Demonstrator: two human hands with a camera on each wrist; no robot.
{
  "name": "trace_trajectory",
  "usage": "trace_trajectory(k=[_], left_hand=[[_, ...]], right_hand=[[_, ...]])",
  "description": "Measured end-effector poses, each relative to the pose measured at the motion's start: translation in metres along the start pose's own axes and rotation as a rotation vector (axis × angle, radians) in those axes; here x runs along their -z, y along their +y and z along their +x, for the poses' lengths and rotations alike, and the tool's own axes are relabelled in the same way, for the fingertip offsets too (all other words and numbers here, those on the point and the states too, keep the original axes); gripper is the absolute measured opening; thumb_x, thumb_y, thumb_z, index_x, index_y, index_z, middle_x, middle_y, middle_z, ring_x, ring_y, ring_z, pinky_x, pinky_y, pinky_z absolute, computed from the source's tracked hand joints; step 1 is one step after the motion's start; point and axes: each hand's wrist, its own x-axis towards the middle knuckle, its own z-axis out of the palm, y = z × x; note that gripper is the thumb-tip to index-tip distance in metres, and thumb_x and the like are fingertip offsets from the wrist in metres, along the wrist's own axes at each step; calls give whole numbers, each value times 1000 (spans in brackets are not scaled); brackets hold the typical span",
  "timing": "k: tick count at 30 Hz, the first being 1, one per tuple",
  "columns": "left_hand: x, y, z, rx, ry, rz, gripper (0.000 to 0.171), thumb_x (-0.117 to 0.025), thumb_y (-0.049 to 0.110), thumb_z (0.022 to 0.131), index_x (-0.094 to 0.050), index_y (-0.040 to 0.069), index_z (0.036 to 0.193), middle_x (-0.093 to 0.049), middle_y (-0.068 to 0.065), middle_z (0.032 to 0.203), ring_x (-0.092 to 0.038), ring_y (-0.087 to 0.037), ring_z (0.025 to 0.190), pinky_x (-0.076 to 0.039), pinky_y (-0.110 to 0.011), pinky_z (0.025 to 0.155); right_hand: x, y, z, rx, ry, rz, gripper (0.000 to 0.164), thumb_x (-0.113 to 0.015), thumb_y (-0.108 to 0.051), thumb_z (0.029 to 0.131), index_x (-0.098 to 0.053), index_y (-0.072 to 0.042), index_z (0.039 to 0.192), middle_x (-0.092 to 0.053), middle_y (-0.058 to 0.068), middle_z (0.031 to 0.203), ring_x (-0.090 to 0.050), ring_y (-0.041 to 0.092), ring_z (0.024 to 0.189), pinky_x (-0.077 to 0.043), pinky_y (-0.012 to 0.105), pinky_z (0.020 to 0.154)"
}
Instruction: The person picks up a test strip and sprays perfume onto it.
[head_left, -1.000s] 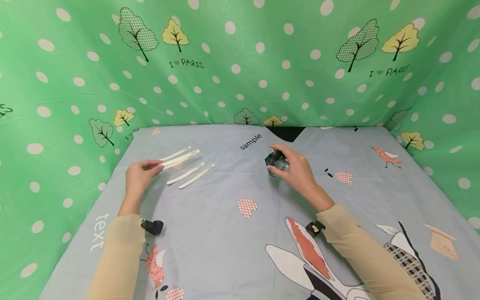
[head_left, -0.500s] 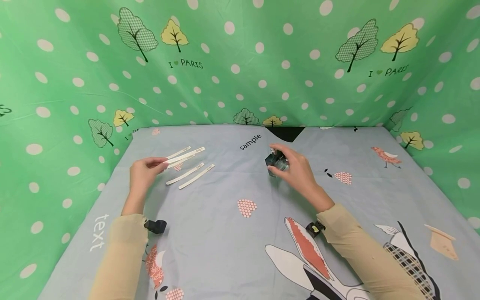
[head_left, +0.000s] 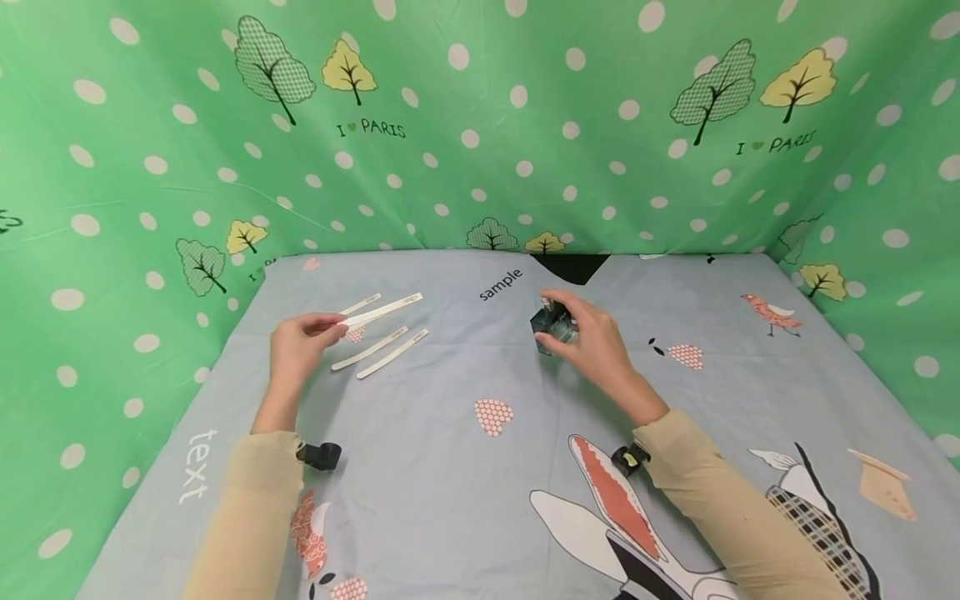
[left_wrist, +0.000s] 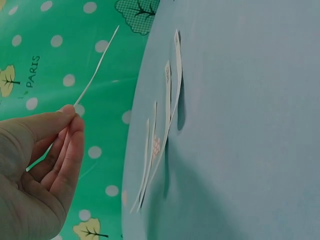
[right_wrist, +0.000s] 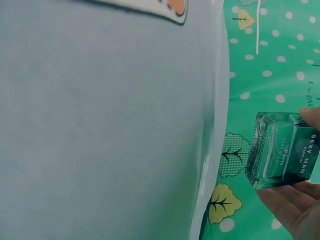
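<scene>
Between thumb and fingers, my left hand (head_left: pixel 302 348) pinches a white perfume test strip (head_left: pixel 390 308) by its near end. In the left wrist view this strip (left_wrist: pixel 95 72) sticks up past the fingertips, apart from the others. My right hand (head_left: pixel 600 343) grips a dark glass perfume bottle (head_left: pixel 550 323), forefinger at its top and thumb low on its side. Printed lettering faces the right wrist camera on the bottle (right_wrist: pixel 282 150), which is clear at one end and dark at the other. Strip and bottle are well apart.
Several more test strips (head_left: pixel 393 353) lie on the grey-blue printed cloth (head_left: pixel 435 433), below and beside my left hand. One is partly hidden behind the held strip. A green dotted curtain (head_left: pixel 517 125) stands round the back and sides. Each wrist carries a small black camera (head_left: pixel 321 455).
My left hand has moved to the right with the strip, whose far end now reaches past the strips lying beneath. The right hand and the bottle have stayed in place.
</scene>
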Motion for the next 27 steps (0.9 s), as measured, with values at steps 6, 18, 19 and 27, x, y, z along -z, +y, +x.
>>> trace_trajectory(k=[6,18,19,27], left_hand=[[-4,2,0,-23,-1,-15,29,-71,25,93,-74,6,115,-75,-19,110,-57,15,69,-48,-7,66],[-11,9,-4,-36,-9,-55,28,-72,24,93,-74,6,115,-75,-19,108,-58,17,69,-49,-8,66],[-12,10,-4,-41,-10,-60,29,-72,25,93,-74,6,115,-75,-19,107,-58,17,69,-49,-7,66],[-17,12,-4,-79,-9,-75,27,-73,21,92,-75,5,113,-75,-21,105,-59,16,67,-49,-6,65]], right_hand=[[0,0,0,2,1,-4,61,-83,-28,82,-57,-24,137,-68,15,128,-71,31,94,-60,43,70],[1,-2,-1,-8,0,12,61,-83,-27,82,-57,-24,137,-69,15,127,-72,32,95,-60,44,72],[1,-2,-1,-9,0,13,61,-83,-27,82,-57,-25,137,-69,15,127,-72,32,95,-61,43,72],[0,0,-1,-9,-5,11,60,-82,-28,83,-56,-25,137,-69,15,127,-72,32,99,-61,43,74]])
